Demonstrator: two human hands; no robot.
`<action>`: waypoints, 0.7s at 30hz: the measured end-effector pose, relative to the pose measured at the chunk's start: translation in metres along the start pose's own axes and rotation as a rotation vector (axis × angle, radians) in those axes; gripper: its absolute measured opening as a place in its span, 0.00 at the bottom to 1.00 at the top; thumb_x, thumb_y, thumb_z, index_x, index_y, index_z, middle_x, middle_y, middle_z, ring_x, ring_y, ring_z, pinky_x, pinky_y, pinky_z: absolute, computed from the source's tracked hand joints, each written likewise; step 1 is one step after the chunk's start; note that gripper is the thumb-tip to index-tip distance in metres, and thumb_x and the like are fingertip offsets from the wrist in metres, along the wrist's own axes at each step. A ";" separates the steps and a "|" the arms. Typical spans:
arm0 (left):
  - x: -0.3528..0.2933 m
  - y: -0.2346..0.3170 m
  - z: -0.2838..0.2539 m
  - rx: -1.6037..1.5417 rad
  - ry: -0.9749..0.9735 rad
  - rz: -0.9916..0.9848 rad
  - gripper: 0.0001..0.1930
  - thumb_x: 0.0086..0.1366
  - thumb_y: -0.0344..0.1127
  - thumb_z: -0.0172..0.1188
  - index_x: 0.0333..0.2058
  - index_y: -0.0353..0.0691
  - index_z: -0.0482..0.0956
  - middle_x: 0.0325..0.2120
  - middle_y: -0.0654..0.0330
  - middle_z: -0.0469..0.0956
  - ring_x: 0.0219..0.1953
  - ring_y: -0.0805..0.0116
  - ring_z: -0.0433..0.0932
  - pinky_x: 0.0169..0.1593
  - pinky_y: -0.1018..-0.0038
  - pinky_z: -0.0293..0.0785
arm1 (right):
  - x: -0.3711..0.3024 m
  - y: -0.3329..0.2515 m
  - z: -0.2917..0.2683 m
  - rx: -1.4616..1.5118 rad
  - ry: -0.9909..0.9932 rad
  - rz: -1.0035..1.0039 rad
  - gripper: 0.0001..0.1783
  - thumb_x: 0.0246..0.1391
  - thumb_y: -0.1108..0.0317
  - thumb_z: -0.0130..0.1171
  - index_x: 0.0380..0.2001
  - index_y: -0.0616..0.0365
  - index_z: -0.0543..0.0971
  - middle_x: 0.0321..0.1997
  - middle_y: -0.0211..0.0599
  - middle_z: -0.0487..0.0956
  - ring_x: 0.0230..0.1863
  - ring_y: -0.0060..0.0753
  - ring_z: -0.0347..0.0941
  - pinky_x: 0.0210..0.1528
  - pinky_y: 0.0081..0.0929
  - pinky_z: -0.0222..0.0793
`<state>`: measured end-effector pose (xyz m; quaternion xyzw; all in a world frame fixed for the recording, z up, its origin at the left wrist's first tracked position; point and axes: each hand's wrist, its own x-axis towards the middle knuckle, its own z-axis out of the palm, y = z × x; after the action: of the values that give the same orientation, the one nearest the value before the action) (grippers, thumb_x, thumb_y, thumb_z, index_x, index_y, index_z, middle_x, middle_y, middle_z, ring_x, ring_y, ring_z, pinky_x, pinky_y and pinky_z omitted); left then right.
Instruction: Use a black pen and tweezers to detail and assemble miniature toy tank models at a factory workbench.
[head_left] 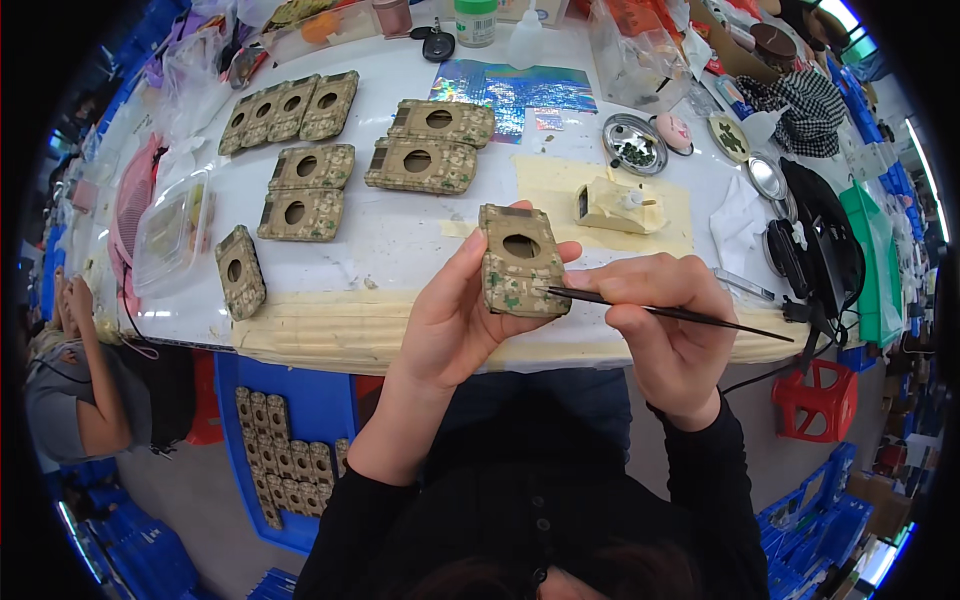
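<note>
My left hand point(450, 305) holds up a model tank hull point(507, 272) in tan, brown and green camouflage, with a round hole in its top. The thumb and fingers grip its sides over the table's front edge. Pinched in my right hand point(670, 325) is a thin black paintbrush point(690, 316), its tip touching the hull's lower right part beside green patches. Beyond the hands, a tan model turret point(618, 205) rests on masking tape. Further right lies a round metal dish point(634, 144) with dark green blotches.
Several matching hulls point(308, 205) stand on the white table point(400, 235), left and back. A clear plastic box point(172, 235) is at left. White tissue point(735, 215) and a black bag point(815, 225) lie right. Below left, a blue tray point(335, 400) holds hulls; a red stool point(815, 400) stands right.
</note>
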<state>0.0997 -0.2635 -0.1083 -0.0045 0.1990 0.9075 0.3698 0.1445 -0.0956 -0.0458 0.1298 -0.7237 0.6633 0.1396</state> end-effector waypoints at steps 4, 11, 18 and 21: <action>-0.001 0.002 -0.004 -0.036 -0.047 -0.009 0.25 0.72 0.49 0.33 0.61 0.43 0.53 0.55 0.40 0.64 0.54 0.55 0.71 0.52 0.63 0.75 | 0.007 0.004 0.002 -0.027 -0.020 0.045 0.06 0.48 0.76 0.63 0.31 0.65 0.79 0.32 0.39 0.80 0.36 0.31 0.77 0.42 0.25 0.71; -0.002 0.002 -0.003 -0.064 -0.043 -0.002 0.24 0.72 0.49 0.34 0.61 0.43 0.54 0.54 0.42 0.65 0.54 0.55 0.71 0.52 0.62 0.74 | 0.014 0.007 0.002 -0.059 -0.046 0.047 0.04 0.47 0.77 0.63 0.29 0.64 0.79 0.31 0.36 0.79 0.33 0.27 0.75 0.37 0.21 0.68; -0.002 0.004 -0.002 -0.025 -0.023 0.003 0.24 0.71 0.49 0.35 0.60 0.43 0.54 0.54 0.42 0.66 0.53 0.55 0.72 0.53 0.62 0.74 | 0.016 0.006 0.002 -0.098 -0.060 0.027 0.04 0.47 0.77 0.63 0.29 0.64 0.80 0.30 0.36 0.79 0.33 0.27 0.75 0.37 0.21 0.68; -0.002 0.004 -0.002 -0.017 -0.017 0.003 0.25 0.71 0.50 0.36 0.60 0.43 0.54 0.54 0.42 0.66 0.53 0.55 0.72 0.53 0.61 0.74 | 0.016 0.007 0.002 -0.099 -0.061 0.025 0.04 0.47 0.77 0.64 0.29 0.64 0.80 0.30 0.36 0.79 0.32 0.27 0.74 0.37 0.21 0.68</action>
<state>0.0980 -0.2682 -0.1084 0.0006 0.1882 0.9097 0.3702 0.1271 -0.0975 -0.0467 0.1339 -0.7611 0.6241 0.1152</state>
